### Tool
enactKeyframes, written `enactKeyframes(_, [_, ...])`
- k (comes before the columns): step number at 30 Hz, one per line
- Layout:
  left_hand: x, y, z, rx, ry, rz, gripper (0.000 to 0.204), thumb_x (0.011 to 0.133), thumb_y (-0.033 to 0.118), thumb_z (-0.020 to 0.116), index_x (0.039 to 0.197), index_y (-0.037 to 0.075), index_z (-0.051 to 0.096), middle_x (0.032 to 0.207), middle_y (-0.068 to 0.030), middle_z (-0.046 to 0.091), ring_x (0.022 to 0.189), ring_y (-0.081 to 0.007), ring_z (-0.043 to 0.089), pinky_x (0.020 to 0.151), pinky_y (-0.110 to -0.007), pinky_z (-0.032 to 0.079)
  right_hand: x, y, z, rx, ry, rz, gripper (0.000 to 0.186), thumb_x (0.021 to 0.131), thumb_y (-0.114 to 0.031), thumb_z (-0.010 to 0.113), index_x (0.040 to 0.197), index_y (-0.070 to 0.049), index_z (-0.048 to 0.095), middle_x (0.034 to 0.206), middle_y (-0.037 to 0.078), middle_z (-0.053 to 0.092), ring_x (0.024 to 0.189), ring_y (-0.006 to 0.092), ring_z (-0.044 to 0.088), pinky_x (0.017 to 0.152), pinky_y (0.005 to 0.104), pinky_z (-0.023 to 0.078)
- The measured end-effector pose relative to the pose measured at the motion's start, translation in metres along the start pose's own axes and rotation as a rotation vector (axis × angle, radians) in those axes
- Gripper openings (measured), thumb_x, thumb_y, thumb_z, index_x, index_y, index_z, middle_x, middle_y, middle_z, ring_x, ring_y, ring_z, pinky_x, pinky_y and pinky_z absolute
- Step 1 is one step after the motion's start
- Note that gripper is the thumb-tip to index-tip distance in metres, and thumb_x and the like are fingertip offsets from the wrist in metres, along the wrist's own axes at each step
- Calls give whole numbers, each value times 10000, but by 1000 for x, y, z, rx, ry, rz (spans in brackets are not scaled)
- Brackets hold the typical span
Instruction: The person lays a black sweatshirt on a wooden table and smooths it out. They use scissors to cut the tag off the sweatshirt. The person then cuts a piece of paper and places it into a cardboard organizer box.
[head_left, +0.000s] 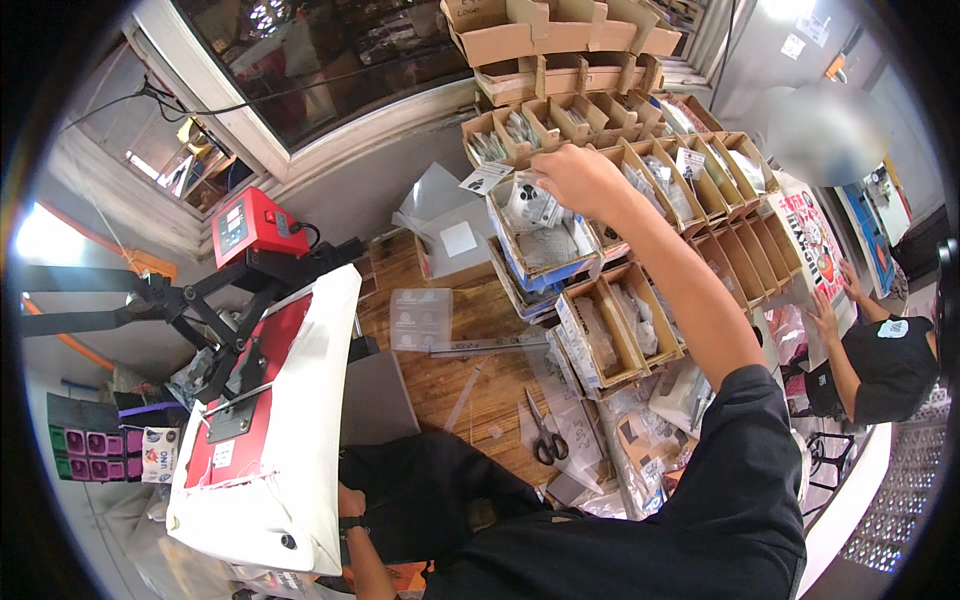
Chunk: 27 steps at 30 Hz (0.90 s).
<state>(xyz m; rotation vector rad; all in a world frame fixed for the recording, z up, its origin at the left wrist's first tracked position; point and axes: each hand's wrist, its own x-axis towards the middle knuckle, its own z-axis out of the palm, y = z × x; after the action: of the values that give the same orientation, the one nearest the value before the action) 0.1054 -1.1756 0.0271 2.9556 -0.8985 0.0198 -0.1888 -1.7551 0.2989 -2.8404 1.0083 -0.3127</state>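
Note:
My right hand (578, 180) reaches far forward over the cardboard bins, its fingers closed at the top of a clear plastic packet (532, 204) with black shapes on white. The packet is over an open cardboard box (545, 265) holding more clear packets. A white tag (485, 178) sticks out beside the fingertips. My left hand (350, 503), with a dark band at the wrist, is low beside the white-covered edge of a heat press (322, 440). Its fingers are mostly hidden, so I cannot see whether they hold anything.
Scissors (545, 430) and clear plastic sheets (422, 318) lie on the wooden table (490, 385). Cardboard divider bins (690, 180) fill the back right. The heat press's red control box (255, 225) stands left. Another person (880, 365) works at the right beside a printed sheet (808, 235).

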Motion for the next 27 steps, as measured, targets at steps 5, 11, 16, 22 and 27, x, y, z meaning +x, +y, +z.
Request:
enactKeyframes(5, [-2,5,1,-22,110,92,831,614,-93,621,1383,132,402,1100,-242,491,1043,-460,520,954,-512,425,-1,-2,13,-103,202,-130,176,854,-112,598,1003,-34,652,945,163,682,937,329,665,825,465,530])
enactKeyframes(11, [1,5,-4,-25,-25,-20,822,612,-82,611,1377,134,403,1155,-266,485,1097,-487,500,978,-512,416,-14,-1,21,-200,127,-260,214,796,-163,708,976,-59,655,1054,107,622,1045,293,614,912,423,471])
enactKeyframes(16, [-7,8,-11,-12,-4,-15,822,604,-87,618,1370,123,406,1193,-270,484,1137,-483,483,1004,-510,405,-25,-12,16,-196,155,-317,291,768,-279,749,909,-33,684,1015,117,651,974,303,643,885,418,494])
enactKeyframes(22, [2,31,-25,-87,-90,-79,820,587,-88,629,1359,78,406,1297,-279,462,1225,-482,442,1075,-499,359,-39,-31,26,-313,-321,59,120,780,-98,693,872,-48,750,978,157,716,882,333,716,682,410,582])
enactKeyframes(27, [-3,37,-40,-76,-164,-149,834,578,-95,625,1366,65,404,1359,-285,445,1281,-473,409,1113,-492,313,-11,-46,45,-288,-494,252,212,803,-143,664,976,-59,754,1046,148,724,962,320,712,769,426,580])
